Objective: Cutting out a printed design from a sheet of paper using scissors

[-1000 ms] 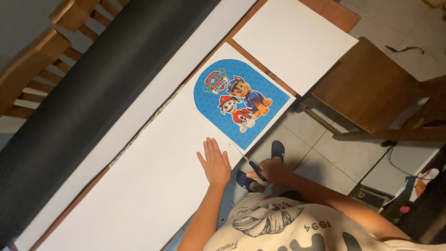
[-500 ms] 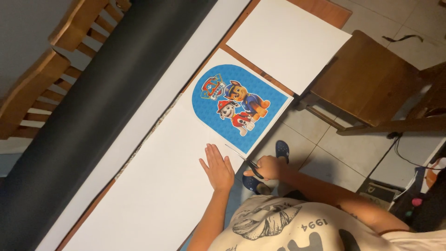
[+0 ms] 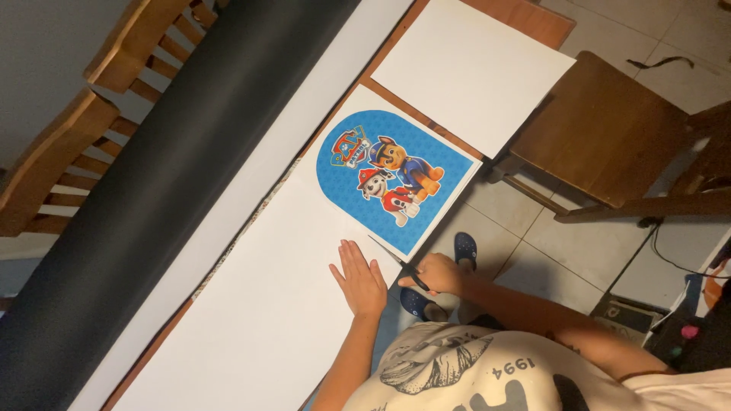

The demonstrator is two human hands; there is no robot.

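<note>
The large white paper sheet [image 3: 251,304] with its blue arched cartoon-dog print lies flat on the table, so I'd keep my left hand [image 3: 360,282] spread open pressing it down while my right hand [image 3: 437,274], gripping the black scissors [image 3: 396,259], cuts slowly along the print's edge.
</note>
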